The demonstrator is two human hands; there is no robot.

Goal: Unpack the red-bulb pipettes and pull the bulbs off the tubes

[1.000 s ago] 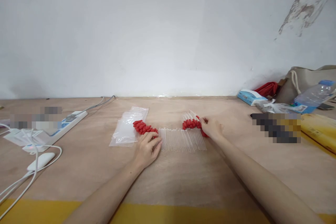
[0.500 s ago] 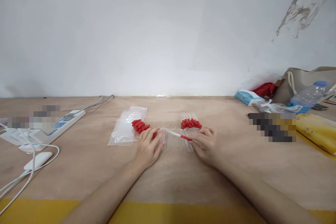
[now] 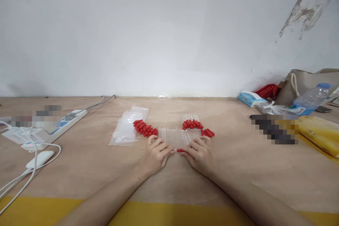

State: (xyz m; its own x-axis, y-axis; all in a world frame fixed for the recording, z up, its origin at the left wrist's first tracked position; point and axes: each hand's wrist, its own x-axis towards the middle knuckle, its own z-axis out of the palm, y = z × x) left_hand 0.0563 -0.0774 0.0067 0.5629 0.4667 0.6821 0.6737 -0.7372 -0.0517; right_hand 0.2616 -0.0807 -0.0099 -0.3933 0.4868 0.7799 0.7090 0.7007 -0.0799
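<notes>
My left hand [image 3: 158, 153] pinches the clear tube end of a dropper, fingers closed. At its other end, my right hand [image 3: 200, 153] closes on the red rubber bulb [image 3: 179, 150]. The dropper lies level between the two hands, just in front of a row of clear glass tubes [image 3: 174, 137]. Loose red rubber bulbs [image 3: 145, 129] are heaped at the left of the row. Behind it lie several tubes with red bulbs [image 3: 192, 124] on their near ends. More red bulbs [image 3: 208, 133] show beyond my right hand, which partly hides the row.
Clear plastic bags [image 3: 127, 127] lie left of the bulbs. A white power strip [image 3: 67, 123] with cables and a white adapter [image 3: 40, 159] is on the left. At the right are a tissue pack [image 3: 251, 99], a plastic bottle [image 3: 312, 99] and a yellow package [image 3: 317, 132].
Both hands have moved nearer to me and closer together. The dropper, earlier slanting above the tubes with its bulb in my right hand, is now level and gripped at both ends.
</notes>
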